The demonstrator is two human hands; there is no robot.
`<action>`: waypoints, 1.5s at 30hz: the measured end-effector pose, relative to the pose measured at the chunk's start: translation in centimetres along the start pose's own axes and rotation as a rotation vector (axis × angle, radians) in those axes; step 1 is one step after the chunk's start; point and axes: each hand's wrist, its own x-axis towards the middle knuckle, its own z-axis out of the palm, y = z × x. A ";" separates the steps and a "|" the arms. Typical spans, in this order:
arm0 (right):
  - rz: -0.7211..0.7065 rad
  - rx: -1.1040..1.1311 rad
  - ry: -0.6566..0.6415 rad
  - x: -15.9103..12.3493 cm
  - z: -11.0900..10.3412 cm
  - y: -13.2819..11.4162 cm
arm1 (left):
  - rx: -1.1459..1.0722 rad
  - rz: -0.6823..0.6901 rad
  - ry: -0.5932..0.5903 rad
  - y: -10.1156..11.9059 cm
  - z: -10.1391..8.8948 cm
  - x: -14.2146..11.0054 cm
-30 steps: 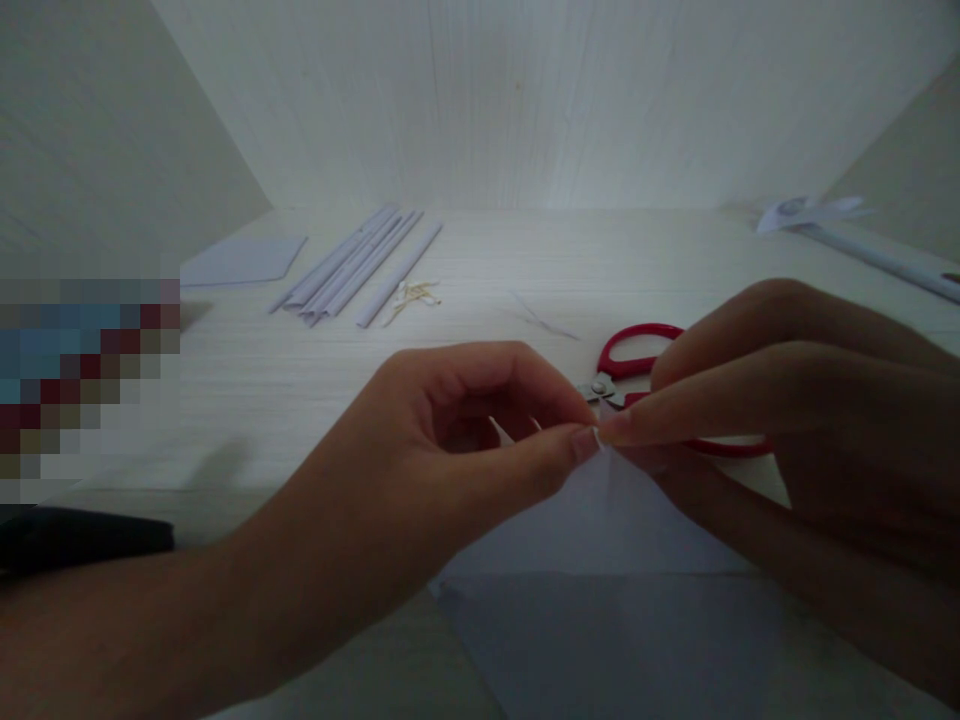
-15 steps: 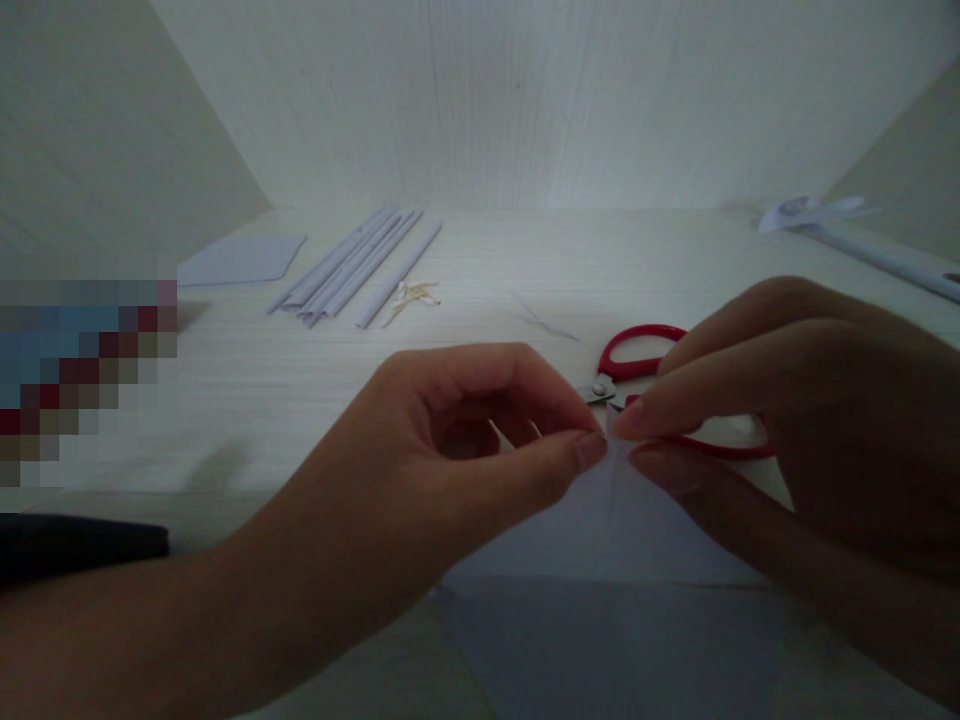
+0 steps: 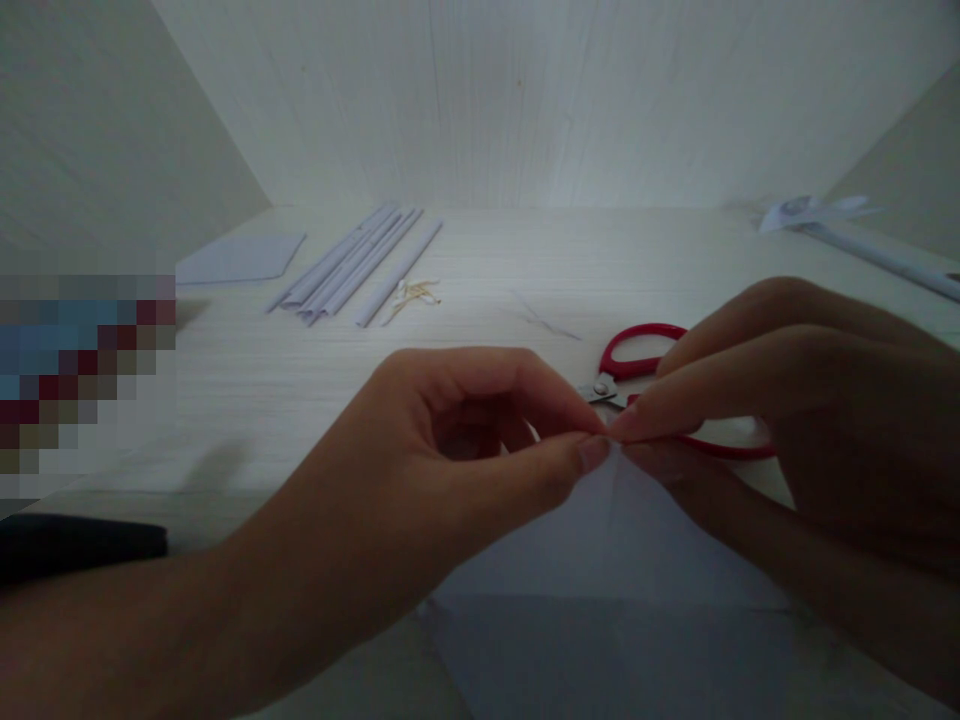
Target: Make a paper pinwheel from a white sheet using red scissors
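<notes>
A folded sheet of white paper point(image 3: 600, 545) hangs toward me, its upper corner between my two hands. My left hand point(image 3: 480, 440) pinches that corner between thumb and index finger, the other fingers curled behind. Right beside it, my right hand point(image 3: 780, 410) grips the same corner with thumb and index fingertip; the fingertips of both hands nearly meet. Behind the right hand lies a pair of scissors with red handles point(image 3: 637, 370), partly covered by my fingers. The paper's lower part falls in shadow.
Several rolled paper tubes point(image 3: 337, 270) lie at the back left, with a small heap of cotton swabs point(image 3: 412, 293) beside them. A flat paper piece point(image 3: 236, 258) is farther left. Thin paper strips point(image 3: 551, 322) lie mid-table. A paper pinwheel on a tube point(image 3: 862, 245) rests back right.
Both hands' fingertips have closed together over the paper's tip, which stuck up between them before. The right thumb and index finger are now pressed together. The scissors have not moved.
</notes>
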 end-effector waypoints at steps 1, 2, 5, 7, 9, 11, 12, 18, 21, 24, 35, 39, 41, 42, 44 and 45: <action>0.003 -0.004 -0.003 -0.1 -0.1 0.0 | -0.001 -0.002 0.002 0.0 0.0 0.0; 0.007 -0.009 -0.008 -0.1 -0.1 0.0 | 0.000 -0.004 0.004 0.0 0.0 -0.1; 0.017 -0.023 -0.010 -0.2 -0.2 0.0 | -0.009 -0.017 0.002 0.0 0.0 -0.1; 0.021 -0.019 -0.023 -0.3 -0.2 0.0 | -0.025 -0.025 -0.004 0.1 -0.1 -0.1; 0.019 -0.012 -0.027 -0.4 -0.1 -0.1 | -0.043 -0.027 -0.010 0.2 0.0 -0.1; 0.001 -0.030 -0.012 -0.5 -0.1 -0.1 | -0.050 -0.032 -0.010 0.2 0.0 0.0; -0.006 -0.042 -0.007 -0.5 -0.1 -0.1 | -0.054 -0.033 -0.008 0.2 0.0 0.0; -0.028 -0.050 -0.015 -0.5 -0.1 0.2 | -0.067 -0.035 -0.009 0.1 0.1 0.0; -0.025 -0.066 0.000 -0.5 -0.2 0.2 | -0.094 -0.040 -0.021 0.1 0.1 -0.1; -0.022 -0.062 0.006 -0.5 -0.2 0.2 | -0.116 -0.049 -0.028 0.0 0.1 -0.1; -0.011 0.015 -0.045 -0.2 -0.4 0.2 | -0.130 -0.063 -0.027 -0.2 0.1 0.0; -0.024 0.020 -0.068 0.3 -0.4 0.1 | -0.104 -0.064 -0.021 -0.2 0.0 -0.1; -0.035 0.017 -0.096 0.6 -0.4 0.0 | -0.090 -0.067 -0.024 -0.3 0.0 0.0; -0.039 0.007 -0.095 0.7 -0.4 0.0 | -0.090 -0.065 -0.024 -0.3 0.0 0.0; -0.055 -0.012 -0.083 0.9 -0.3 0.1 | -0.106 -0.056 -0.027 -0.2 0.0 -0.1; -0.057 -0.019 -0.079 0.9 -0.3 0.1 | -0.119 -0.053 -0.031 -0.2 0.0 -0.1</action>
